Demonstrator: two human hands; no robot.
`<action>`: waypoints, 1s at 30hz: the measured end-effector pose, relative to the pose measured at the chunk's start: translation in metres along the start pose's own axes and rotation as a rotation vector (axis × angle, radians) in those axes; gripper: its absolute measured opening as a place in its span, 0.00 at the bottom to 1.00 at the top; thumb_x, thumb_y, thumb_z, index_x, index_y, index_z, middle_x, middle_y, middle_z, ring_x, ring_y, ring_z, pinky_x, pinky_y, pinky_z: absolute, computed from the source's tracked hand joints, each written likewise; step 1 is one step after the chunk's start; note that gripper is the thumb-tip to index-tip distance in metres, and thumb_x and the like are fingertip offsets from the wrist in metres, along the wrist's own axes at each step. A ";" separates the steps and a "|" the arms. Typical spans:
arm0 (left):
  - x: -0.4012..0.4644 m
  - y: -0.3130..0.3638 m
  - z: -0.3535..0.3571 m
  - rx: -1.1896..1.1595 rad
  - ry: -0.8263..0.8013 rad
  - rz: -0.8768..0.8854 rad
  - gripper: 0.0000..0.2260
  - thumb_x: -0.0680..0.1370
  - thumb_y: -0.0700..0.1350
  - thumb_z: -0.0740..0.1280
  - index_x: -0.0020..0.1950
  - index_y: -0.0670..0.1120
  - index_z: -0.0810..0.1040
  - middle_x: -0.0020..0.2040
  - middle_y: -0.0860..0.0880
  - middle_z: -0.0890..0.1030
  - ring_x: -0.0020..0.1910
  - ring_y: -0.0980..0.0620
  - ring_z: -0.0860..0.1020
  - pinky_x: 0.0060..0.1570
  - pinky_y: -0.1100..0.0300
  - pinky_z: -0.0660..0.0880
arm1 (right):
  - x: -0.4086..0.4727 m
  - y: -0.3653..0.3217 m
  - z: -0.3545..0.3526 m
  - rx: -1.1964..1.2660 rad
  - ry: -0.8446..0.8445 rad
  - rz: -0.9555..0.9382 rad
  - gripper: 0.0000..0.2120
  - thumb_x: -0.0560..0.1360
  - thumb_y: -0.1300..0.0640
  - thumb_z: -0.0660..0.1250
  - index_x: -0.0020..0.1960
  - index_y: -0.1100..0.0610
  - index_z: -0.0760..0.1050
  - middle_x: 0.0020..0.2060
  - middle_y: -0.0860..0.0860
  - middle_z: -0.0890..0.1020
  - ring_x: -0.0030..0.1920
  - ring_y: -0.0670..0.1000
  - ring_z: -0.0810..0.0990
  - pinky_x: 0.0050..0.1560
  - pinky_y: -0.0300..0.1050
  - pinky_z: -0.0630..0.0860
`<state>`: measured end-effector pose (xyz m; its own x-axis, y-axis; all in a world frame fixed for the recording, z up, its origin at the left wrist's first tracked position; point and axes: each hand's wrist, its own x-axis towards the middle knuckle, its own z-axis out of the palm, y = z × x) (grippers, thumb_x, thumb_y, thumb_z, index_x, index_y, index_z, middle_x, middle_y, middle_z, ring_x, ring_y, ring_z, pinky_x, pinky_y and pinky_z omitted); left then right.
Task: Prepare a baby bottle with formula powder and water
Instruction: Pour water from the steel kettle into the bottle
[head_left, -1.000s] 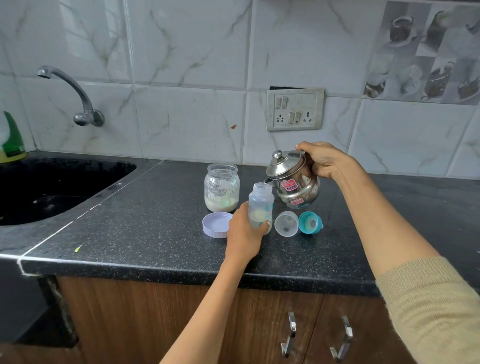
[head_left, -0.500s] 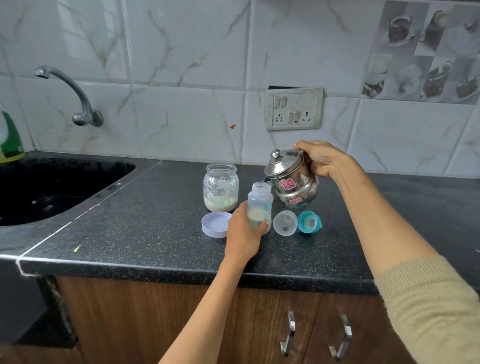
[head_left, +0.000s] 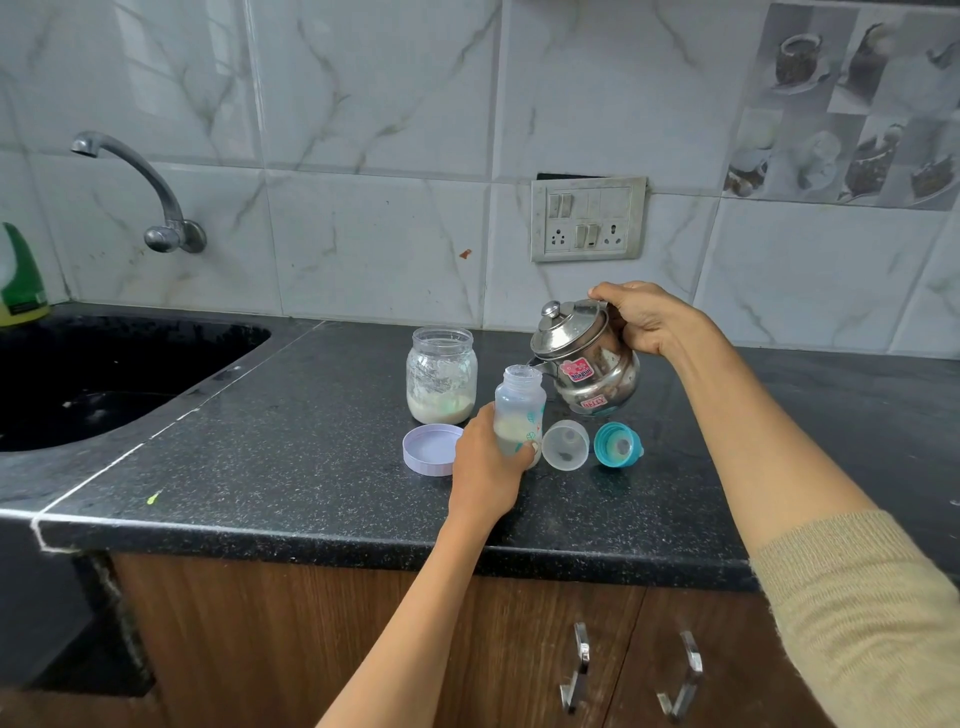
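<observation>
Now bottle within left hand

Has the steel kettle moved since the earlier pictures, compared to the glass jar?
No. The kettle, held tilted by the right hand, keeps the same place beside the jar, its spout at the mouth of the bottle.

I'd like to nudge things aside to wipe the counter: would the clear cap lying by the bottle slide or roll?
The clear cap lies on its side with its round rim on the counter, so it would likely roll rather than slide. It looks like thin, light plastic, so a small push could send it into the teal nipple ring close beside it.
</observation>
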<state>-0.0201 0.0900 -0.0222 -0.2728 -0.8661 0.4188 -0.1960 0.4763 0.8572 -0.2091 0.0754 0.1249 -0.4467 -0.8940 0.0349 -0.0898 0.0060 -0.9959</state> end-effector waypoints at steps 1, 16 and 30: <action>0.000 0.000 0.000 0.000 0.000 0.003 0.13 0.72 0.40 0.71 0.53 0.43 0.72 0.50 0.46 0.78 0.47 0.47 0.76 0.45 0.56 0.71 | 0.000 0.000 0.000 -0.004 0.000 0.001 0.08 0.77 0.62 0.63 0.38 0.59 0.72 0.34 0.55 0.75 0.34 0.51 0.73 0.40 0.45 0.74; -0.001 0.001 -0.001 -0.010 -0.006 -0.002 0.13 0.72 0.39 0.71 0.55 0.44 0.72 0.51 0.46 0.79 0.49 0.48 0.76 0.46 0.57 0.71 | 0.005 0.001 -0.002 -0.014 -0.002 -0.007 0.09 0.76 0.62 0.63 0.37 0.58 0.72 0.34 0.55 0.73 0.34 0.50 0.72 0.40 0.44 0.72; -0.002 0.002 -0.002 -0.004 -0.009 0.001 0.13 0.72 0.39 0.70 0.53 0.44 0.72 0.50 0.46 0.79 0.48 0.47 0.76 0.46 0.55 0.72 | 0.008 0.002 -0.002 -0.043 0.004 -0.016 0.08 0.75 0.62 0.63 0.37 0.58 0.72 0.34 0.55 0.73 0.34 0.50 0.71 0.39 0.44 0.71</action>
<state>-0.0181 0.0928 -0.0205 -0.2812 -0.8643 0.4171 -0.1924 0.4766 0.8578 -0.2149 0.0697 0.1236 -0.4485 -0.8923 0.0516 -0.1352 0.0107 -0.9908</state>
